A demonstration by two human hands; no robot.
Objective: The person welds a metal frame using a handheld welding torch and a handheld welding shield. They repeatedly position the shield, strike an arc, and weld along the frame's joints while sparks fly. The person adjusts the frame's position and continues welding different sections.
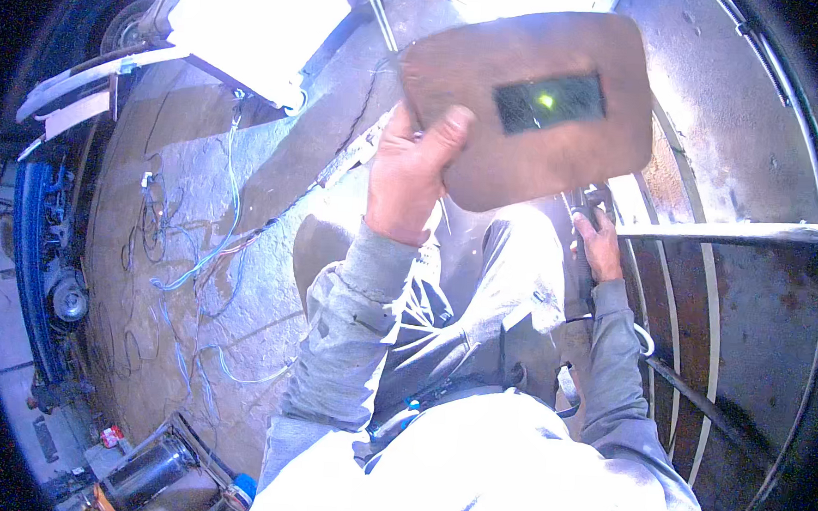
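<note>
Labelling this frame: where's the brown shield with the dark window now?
In the head view it's upper centre-right: the brown shield, gripped at its lower-left edge by the left hand, with the right hand appearing below its right half.

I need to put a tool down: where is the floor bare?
Shadowed floor between the pale hanging cord and the dark cable looks bare, as does a smaller patch between the black cylinder and left sleeve. Tangled cords crowd the floor farther left.
</note>
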